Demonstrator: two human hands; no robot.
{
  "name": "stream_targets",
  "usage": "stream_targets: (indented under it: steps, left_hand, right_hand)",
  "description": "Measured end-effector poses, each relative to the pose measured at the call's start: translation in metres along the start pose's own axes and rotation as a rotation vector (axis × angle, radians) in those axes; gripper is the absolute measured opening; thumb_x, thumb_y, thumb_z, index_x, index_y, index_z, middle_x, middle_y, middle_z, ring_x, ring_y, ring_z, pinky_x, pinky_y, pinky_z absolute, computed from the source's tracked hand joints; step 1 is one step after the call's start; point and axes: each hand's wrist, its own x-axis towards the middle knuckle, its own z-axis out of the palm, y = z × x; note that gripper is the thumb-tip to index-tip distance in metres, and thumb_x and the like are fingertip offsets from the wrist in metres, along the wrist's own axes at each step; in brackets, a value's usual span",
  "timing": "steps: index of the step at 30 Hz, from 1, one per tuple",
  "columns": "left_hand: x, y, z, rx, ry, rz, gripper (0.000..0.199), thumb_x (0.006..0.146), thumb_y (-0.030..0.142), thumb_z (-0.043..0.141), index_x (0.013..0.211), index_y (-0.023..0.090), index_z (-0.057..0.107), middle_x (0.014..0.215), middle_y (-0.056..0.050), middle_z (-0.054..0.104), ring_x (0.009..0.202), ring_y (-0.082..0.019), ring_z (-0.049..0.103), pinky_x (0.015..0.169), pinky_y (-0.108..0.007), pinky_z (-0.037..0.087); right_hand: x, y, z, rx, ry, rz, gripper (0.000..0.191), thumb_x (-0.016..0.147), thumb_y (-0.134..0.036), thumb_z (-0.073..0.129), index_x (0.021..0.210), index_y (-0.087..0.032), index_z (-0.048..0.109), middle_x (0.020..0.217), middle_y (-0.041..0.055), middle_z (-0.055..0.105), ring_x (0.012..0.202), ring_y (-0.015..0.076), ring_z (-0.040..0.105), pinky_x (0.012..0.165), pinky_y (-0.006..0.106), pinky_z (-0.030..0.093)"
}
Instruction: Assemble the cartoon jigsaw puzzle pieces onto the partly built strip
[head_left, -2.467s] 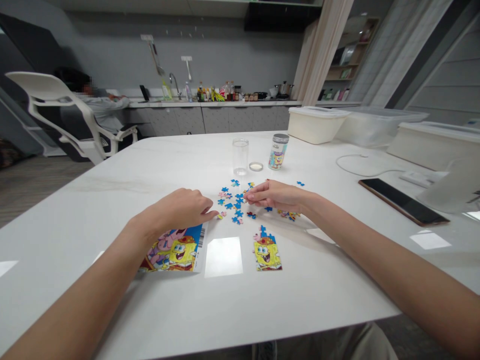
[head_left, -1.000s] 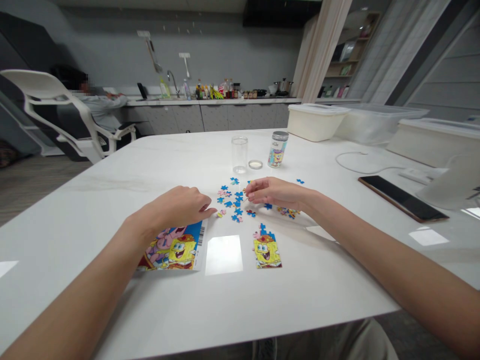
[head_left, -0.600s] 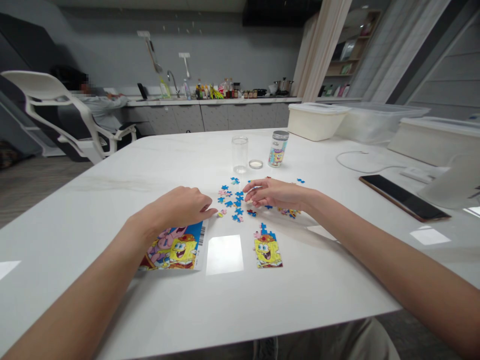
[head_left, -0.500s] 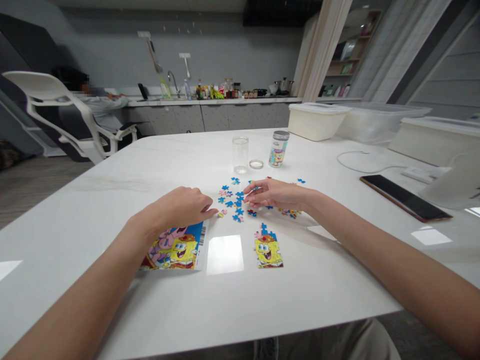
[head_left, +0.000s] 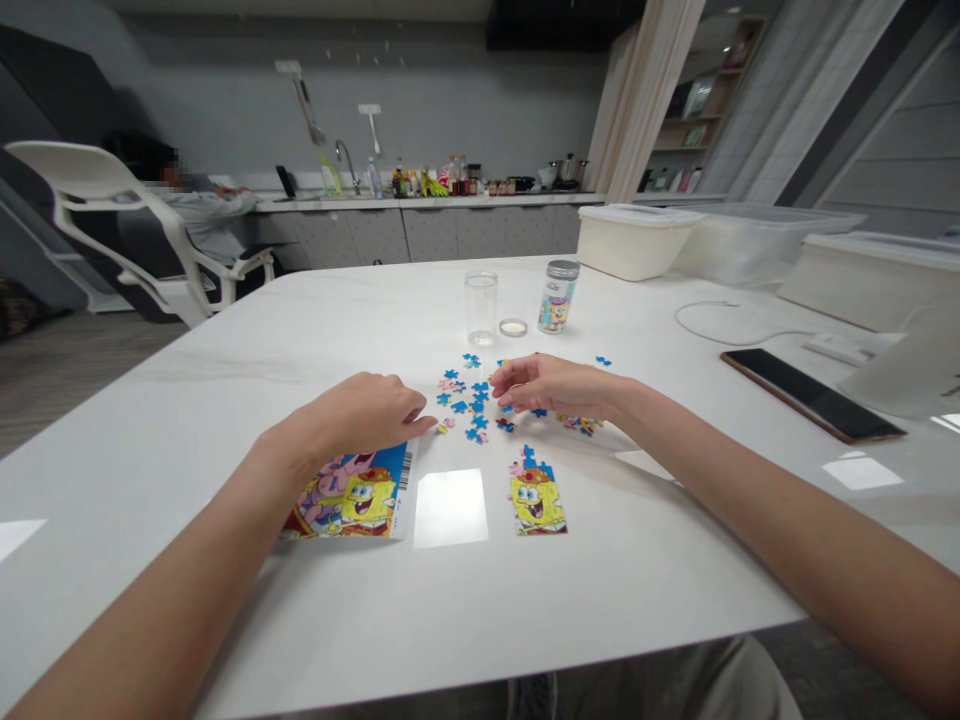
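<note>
My left hand (head_left: 371, 410) rests on the table at the top of a cartoon picture card (head_left: 367, 495), partly covering it. Its fingers bend loosely downward, mostly hidden, and the thumb points at a yellow-and-pink puzzle piece (head_left: 445, 426). Over the right side of the loose pieces hovers my right hand (head_left: 555, 385), fingers curved and apart from the thumb, with no piece visible between them. Several blue puzzle pieces (head_left: 477, 406) lie left of it; more multicoloured pieces (head_left: 581, 425) show under its wrist. Nearer me lies a joined puzzle section (head_left: 537, 500) with a yellow character.
Behind the pieces stand an open clear jar (head_left: 481, 310), its lid ring (head_left: 513, 327) and a capped printed jar (head_left: 559, 298). A phone (head_left: 810, 394), a white cable (head_left: 739, 330) and storage boxes (head_left: 634, 245) occupy the right. Another person (head_left: 210, 220) sits far left.
My right hand has shifted slightly right and away from me, and a pale bit seen near its fingertips no longer shows. My left hand and the joined section stay put.
</note>
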Motion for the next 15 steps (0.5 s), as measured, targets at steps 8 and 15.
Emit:
stream_targets:
  steps: [8, 15]
  left_hand:
    - [0.0007, -0.0002, 0.0008, 0.007, 0.001, 0.004, 0.043, 0.096, 0.044, 0.037, 0.075, 0.02, 0.066, 0.062, -0.009, 0.062, 0.053, -0.02, 0.056, 0.051, -0.03, 0.024]
    - [-0.0001, 0.0019, -0.0005, -0.01, 0.006, 0.002, 0.043, 0.095, 0.043, 0.038, 0.072, 0.02, 0.066, 0.06, -0.008, 0.061, 0.051, -0.018, 0.054, 0.051, -0.031, 0.024]
  right_hand:
    - [0.0013, 0.0011, -0.0024, 0.002, 0.037, -0.04, 0.016, 0.071, -0.01, 0.076, 0.083, -0.015, 0.067, 0.09, 0.0033, 0.067, 0.088, 0.0113, 0.062, 0.086, 0.023, 0.05]
    - [0.0017, 0.0011, -0.0029, 0.024, 0.046, -0.025, 0.015, 0.073, -0.009, 0.075, 0.084, -0.015, 0.067, 0.09, 0.0033, 0.065, 0.086, 0.0106, 0.062, 0.085, 0.024, 0.051]
